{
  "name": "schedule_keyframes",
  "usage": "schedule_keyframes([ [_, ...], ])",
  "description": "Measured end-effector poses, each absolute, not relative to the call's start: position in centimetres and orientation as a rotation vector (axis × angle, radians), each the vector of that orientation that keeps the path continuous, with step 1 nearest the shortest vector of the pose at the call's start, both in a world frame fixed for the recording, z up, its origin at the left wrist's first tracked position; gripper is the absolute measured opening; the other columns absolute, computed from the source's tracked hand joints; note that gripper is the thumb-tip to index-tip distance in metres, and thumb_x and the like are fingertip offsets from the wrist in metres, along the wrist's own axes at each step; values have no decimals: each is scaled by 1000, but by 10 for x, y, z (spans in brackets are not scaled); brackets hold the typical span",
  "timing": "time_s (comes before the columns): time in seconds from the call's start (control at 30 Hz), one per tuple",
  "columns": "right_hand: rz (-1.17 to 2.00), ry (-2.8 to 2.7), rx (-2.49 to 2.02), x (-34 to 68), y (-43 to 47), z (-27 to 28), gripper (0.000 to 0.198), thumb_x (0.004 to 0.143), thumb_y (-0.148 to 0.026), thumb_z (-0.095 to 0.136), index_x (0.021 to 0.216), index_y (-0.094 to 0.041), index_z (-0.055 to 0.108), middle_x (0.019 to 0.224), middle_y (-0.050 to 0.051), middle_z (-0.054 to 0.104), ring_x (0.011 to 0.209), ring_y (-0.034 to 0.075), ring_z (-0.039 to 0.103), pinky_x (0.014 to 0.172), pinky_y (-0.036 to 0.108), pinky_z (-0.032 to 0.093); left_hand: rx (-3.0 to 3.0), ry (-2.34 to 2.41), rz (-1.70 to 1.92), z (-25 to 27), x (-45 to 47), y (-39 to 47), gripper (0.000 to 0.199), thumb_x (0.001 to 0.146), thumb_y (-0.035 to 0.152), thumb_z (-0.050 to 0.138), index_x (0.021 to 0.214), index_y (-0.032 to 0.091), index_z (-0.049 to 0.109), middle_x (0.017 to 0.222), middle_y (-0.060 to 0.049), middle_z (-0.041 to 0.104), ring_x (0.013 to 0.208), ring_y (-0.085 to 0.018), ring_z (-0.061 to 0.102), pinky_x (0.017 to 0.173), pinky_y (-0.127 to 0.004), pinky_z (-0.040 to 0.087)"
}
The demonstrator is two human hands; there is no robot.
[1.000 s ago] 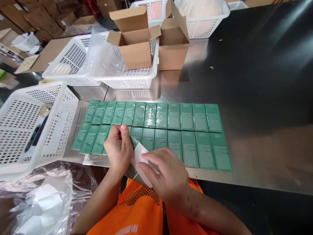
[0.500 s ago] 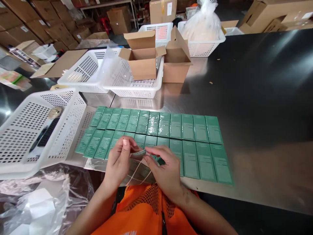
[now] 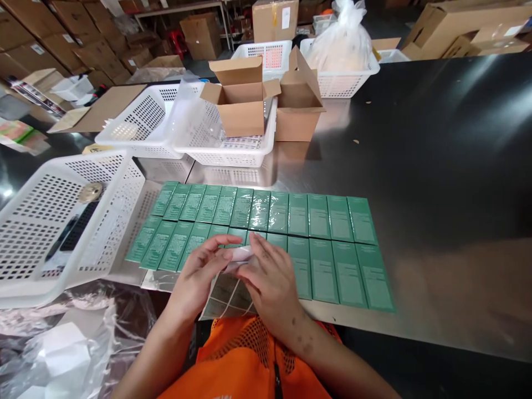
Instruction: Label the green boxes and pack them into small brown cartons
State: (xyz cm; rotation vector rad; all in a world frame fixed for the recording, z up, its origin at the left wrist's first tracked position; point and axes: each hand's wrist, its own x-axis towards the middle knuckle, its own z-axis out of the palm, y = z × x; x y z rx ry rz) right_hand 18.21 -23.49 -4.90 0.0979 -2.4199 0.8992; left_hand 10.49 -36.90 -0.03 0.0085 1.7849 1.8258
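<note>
Both hands hold a sheet of labels [image 3: 228, 293] near the table's front edge. Pale lines divide its hanging part into a grid of greyish rectangles. Its upper edge is bent over and shows a white side. My left hand [image 3: 199, 271] pinches that edge from the left, and my right hand [image 3: 272, 274] grips it from the right with the fingers over the fold. Just beyond my hands, green boxes [image 3: 298, 213] lie side by side in two rows, with print on their upper faces. My hands and the sheet cover part of the near row.
A white perforated basket [image 3: 133, 183] at the left holds a black item and a round tan roll. More white baskets [image 3: 187, 149] stand behind the boxes, with open cardboard cartons [image 3: 243, 119] there. A plastic bag of white scraps [image 3: 66, 354] is at lower left. Metal tabletop [image 3: 436, 194] extends right.
The sheet's upper edge has bent over and now shows white. My right fingers have moved up over it, and my left fingers have tilted towards the right. The green boxes stay in place.
</note>
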Motion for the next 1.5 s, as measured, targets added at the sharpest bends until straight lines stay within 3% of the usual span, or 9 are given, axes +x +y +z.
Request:
schedule_keyframes([
  [0.13, 758, -2440, 292, 188, -233, -51, 11, 92, -23, 63, 91, -30, 71, 142, 6, 56, 136, 31, 46, 99, 54, 49, -29, 1824, 1772, -2, 97, -372, 36, 74, 38, 77, 103, 20, 65, 67, 2, 69, 60, -14, 64, 56, -23, 49],
  [0.23, 838, -2342, 559, 200, -222, -36, 16, 91, -23, 65, 76, -28, 68, 122, -4, 70, 122, 22, 58, 100, 40, 51, -61, 1855, 1732, -3, 79, -382, 47, 72, 40, 78, 111, 20, 61, 61, 5, 64, 49, -10, 56, 47, -20, 43],
  [0.33, 1084, -2277, 695, 207, -198, -10, 15, 92, -21, 63, 81, -31, 68, 98, -8, 76, 101, 15, 68, 90, 32, 56, -90, 1889, 1698, -4, 58, -392, 49, 70, 36, 76, 114, 19, 61, 60, 5, 60, 47, -10, 53, 45, -19, 40],
  [0.53, 1452, -2378, -59, 159, -140, 9, 11, 84, -31, 71, 74, -26, 69, 70, -3, 70, 67, 15, 65, 65, 30, 53, -35, 2192, 1440, -10, 42, -382, 18, 73, 31, 59, 84, 19, 68, 44, 9, 36, 37, -8, 31, 39, -22, 19],
  [0.77, 1858, -2299, -403, 84, -121, -18, 35, 66, -51, 79, 71, -18, 67, 67, 0, 65, 59, 13, 54, 55, 26, 43, 526, 2320, 1007, -19, 43, -349, 47, 90, 55, 48, 112, 20, 70, 53, 3, 58, 55, -17, 53, 56, -28, 36],
  [0.87, 1919, -2290, -444, 72, -127, -27, 39, 61, -52, 82, 71, -18, 67, 67, 0, 65, 59, 12, 53, 53, 25, 42, 602, 2419, 889, -23, 39, -341, 38, 94, 49, 42, 98, 21, 68, 57, 3, 58, 58, -17, 53, 59, -28, 35],
  [1.03, 1859, -2351, -437, 60, -128, -42, 34, 66, -48, 80, 75, -17, 70, 70, 1, 69, 63, 13, 58, 58, 26, 45, 691, 2490, 795, -34, 31, -332, 31, 95, 37, 42, 71, 22, 53, 61, 2, 55, 60, -16, 50, 62, -28, 33],
  [1.3, 1367, -2619, -465, 54, -123, -59, 12, 75, -30, 78, 74, -18, 73, 79, 2, 69, 67, 13, 59, 67, 27, 45, 722, 2566, 441, -41, 28, -317, 29, 97, 34, 37, 82, 21, 59, 76, -6, 67, 74, -23, 62, 66, -31, 33],
  [1.5, 1278, -2651, -436, 51, -121, -75, 10, 76, -29, 78, 74, -20, 75, 76, 1, 68, 67, 14, 58, 65, 26, 43, 714, 2602, 237, -47, 30, -312, 30, 98, 33, 38, 89, 20, 63, 83, -10, 73, 78, -25, 67, 65, -32, 35],
])
